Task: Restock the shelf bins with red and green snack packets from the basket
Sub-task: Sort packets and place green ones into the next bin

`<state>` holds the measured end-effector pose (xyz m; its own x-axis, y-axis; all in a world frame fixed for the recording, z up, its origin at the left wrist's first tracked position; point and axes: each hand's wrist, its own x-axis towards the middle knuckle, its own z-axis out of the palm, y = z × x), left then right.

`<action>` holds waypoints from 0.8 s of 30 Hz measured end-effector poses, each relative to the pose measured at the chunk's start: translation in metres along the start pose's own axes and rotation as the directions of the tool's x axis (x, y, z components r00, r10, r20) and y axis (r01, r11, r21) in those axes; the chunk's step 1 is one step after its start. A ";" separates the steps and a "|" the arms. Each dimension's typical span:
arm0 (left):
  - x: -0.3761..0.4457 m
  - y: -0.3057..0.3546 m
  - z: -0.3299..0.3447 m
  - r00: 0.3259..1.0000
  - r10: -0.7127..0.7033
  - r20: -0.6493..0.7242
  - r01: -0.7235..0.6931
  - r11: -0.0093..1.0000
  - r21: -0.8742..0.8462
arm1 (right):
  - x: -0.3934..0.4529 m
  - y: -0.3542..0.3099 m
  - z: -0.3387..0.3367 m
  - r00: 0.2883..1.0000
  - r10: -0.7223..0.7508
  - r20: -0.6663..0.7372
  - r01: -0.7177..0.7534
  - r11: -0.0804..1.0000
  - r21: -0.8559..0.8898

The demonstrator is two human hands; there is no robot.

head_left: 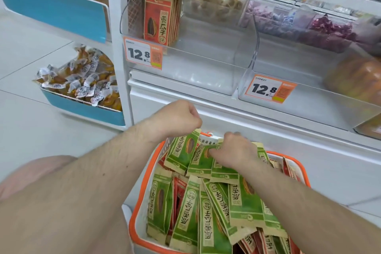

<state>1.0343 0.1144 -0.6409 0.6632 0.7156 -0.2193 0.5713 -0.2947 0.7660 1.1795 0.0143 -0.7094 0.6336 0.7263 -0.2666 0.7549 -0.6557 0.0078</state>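
Left of the basket [137, 220], blue trays [82, 107] of wrapped sweets stood on the neighbouring rack. Above the basket, the left hand [177, 117] was curled round the top of one green packet [181, 150], while the right hand [233, 150] gripped further green packets [206, 163] fanned over the basket's heap of green and red packets [179, 194]. Above and behind the basket, the left clear bin [206, 68] held upright red packets [158, 18] at its left end; the right clear bin [299, 80] adjoined it.
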 end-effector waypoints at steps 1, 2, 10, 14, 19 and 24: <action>0.001 -0.001 -0.002 1.000 -0.001 0.001 0.001 1.000 0.009 | 0.001 0.003 0.004 0.998 0.051 0.023 -0.050 0.998 -0.035; 0.002 -0.002 -0.004 1.000 -0.002 0.004 0.002 1.000 0.017 | 0.003 0.006 0.006 0.993 0.104 0.052 -0.101 0.993 -0.064; 0.010 0.001 -0.003 0.999 0.013 0.046 -0.014 0.999 0.030 | 0.012 0.020 0.015 0.935 0.178 0.307 -0.244 0.951 0.192; 0.014 0.005 0.007 0.996 0.021 0.082 -0.025 0.998 0.055 | 0.015 0.029 0.015 0.936 0.192 0.294 -0.318 0.820 0.476; 0.021 0.008 0.018 0.988 0.130 0.087 -0.144 0.974 0.175 | 0.007 0.036 -0.021 0.962 -0.073 0.262 -0.089 0.825 0.558; 0.015 0.021 0.031 0.913 0.279 0.298 -0.351 0.910 0.223 | -0.022 0.036 -0.085 0.873 -0.423 0.244 0.382 0.903 0.197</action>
<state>1.0712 0.0992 -0.6464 0.9089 0.3823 -0.1667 0.3948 -0.6602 0.6389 1.2071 -0.0074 -0.6216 0.1927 0.8605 -0.4716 0.8905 -0.3552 -0.2843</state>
